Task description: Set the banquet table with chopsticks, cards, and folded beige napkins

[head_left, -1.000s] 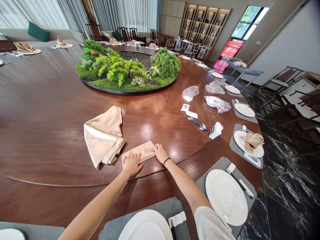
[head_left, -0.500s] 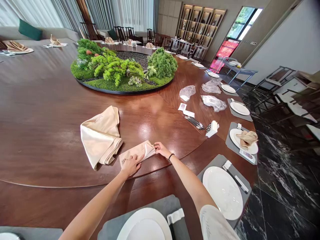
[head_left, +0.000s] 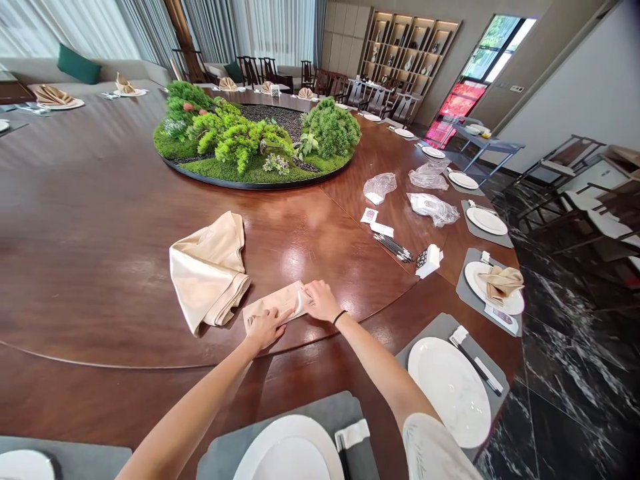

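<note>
Cloth napkin (head_left: 277,303), beige with a slight sheen, lies folded into a narrow strip just below the middle of the frame on the dark, glossy wooden surface (head_left: 90,220). Its pleats run lengthwise and its right end is bunched up. Just to its left sits a loose stack of unfolded napkins (head_left: 207,273) in the same beige, draped over itself with one corner pointing down.

Plates hold little here. The white plate (head_left: 449,390) at lower right rests bare on a grey placemat (head_left: 436,328), with wrapped cutlery (head_left: 475,363) along its upper right edge. Farther right, another white plate (head_left: 515,303) carries a finished folded napkin (head_left: 501,281). A third plate (head_left: 290,453) at the bottom edge is bare. Toward the upper right, clear plastic bags (head_left: 434,208) lie crumpled, with black chopsticks (head_left: 395,247) and a small white holder (head_left: 429,261) below them. A round planter (head_left: 260,181) filled with moss and green shrubs sits at upper centre.

The left hand (head_left: 266,328) lies flat, fingers spread, pressing on the strip's left end. The right hand (head_left: 319,300), with a black band at the wrist, is curled over the right end, fingers closed on the bunched cloth.
</note>
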Tool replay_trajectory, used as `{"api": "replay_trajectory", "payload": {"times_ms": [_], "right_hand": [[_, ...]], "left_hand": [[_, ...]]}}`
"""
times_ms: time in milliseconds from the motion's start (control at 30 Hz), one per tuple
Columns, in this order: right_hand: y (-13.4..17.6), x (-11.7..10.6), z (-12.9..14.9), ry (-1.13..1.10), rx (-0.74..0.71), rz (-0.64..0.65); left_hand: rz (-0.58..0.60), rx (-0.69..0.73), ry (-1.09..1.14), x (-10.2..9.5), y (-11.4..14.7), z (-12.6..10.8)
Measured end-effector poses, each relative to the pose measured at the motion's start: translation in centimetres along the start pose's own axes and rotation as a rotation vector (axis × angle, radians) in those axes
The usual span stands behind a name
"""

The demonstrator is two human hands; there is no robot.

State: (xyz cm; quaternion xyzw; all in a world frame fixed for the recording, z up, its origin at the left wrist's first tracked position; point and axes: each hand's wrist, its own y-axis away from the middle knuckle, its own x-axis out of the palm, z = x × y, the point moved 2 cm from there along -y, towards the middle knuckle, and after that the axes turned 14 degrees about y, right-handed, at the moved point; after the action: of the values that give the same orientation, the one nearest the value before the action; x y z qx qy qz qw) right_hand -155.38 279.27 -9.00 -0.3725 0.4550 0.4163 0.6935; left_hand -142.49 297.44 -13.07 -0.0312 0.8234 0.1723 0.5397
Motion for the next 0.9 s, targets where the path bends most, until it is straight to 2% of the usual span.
{"api": "replay_trajectory", "payload": {"times_ms": [67,100,167,267,333,433,567,667,767,833,900], "right_hand": [[-0.1,1.0,2.1,0.217,-0.29,0.071],[-0.3,1.7,2.7,0.298,-0.384,0.099],[-0.8,2.9,2.9,0.41,-0.451,0.122],[-1.9,3.3,1.4,0.465,-0.42,0.157],[-2.5,2.6,0.1,0.434,-0.362,0.216],[-3.0,0.1,-1.0,0.229,-0.25,0.308],[-2.8,-4.5,-0.5,-0.152,-0.213,0.353],[-1.9,-7.6,1.2,-0.23,-0.173,0.245],[0.1,-9.3,4.3,-0.19,-0.199,0.008],[1.8,-9.1,7.1,-0.114,-0.282,-0.139],[3.5,-7.8,9.9,-0.003,-0.37,-0.226]], "left_hand": [[0.014,-0.008,0.016,-0.3,-0.1,0.1],[0.018,-0.021,0.015,-0.6,-0.1,0.2],[0.02,-0.055,-0.013,-1.1,0.2,0.8],[0.025,-0.067,-0.059,-2.4,1.0,2.1],[0.031,-0.054,-0.065,-3.5,1.8,3.0],[0.082,0.039,-0.035,-5.5,3.6,3.8],[0.171,0.264,0.023,-7.3,6.5,3.7],[0.119,0.292,0.186,-7.7,8.0,3.2],[-0.044,0.135,0.636,-6.9,8.3,2.2],[-0.168,-0.025,1.017,-5.9,8.0,1.2],[-0.28,-0.119,1.354,-5.0,7.5,-0.2]]}}
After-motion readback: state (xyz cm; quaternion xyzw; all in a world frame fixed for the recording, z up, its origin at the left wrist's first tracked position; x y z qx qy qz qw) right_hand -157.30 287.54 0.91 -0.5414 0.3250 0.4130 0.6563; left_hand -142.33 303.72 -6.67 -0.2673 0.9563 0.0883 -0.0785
